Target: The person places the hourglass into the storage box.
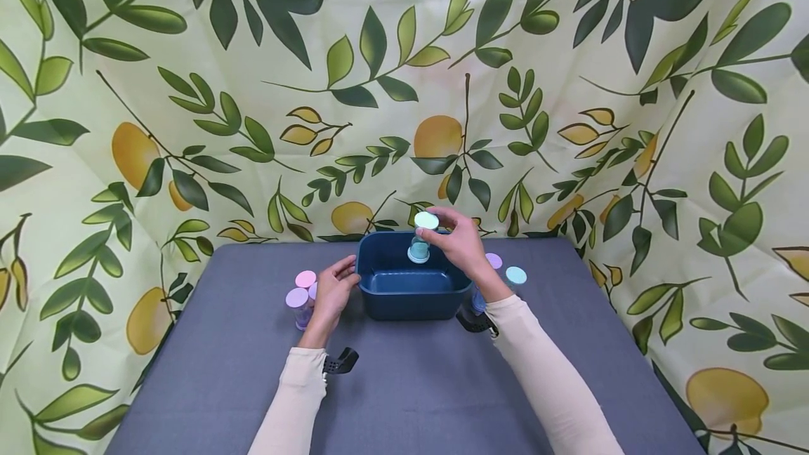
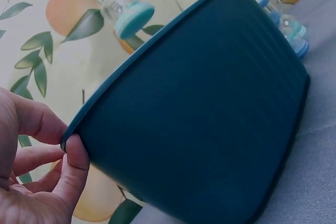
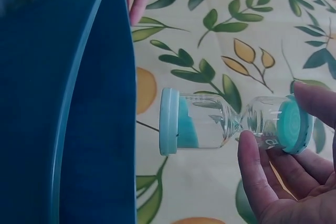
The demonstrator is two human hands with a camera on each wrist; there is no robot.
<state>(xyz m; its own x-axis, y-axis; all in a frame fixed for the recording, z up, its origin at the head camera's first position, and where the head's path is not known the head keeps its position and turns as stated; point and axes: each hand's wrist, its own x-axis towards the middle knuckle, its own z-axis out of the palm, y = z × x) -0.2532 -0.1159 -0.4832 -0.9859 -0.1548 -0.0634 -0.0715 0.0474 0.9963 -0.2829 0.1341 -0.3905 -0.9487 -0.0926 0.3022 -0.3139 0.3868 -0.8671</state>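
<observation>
And there's your right hand (image 1: 460, 239), pinching the timer (image 3: 210, 121) by its upper end, up above the bin (image 1: 413, 307) near the tabletop's (image 1: 392, 378) far edge! Over to your left hand (image 1: 333, 291): thumb and fingers nip the bin's rim on the side facing the left edge. Just beside that hand, toward the left edge, stand pink (image 1: 306, 279) and lilac timers (image 1: 298, 298); more timers (image 1: 515, 276) wait between bin and right edge.
</observation>
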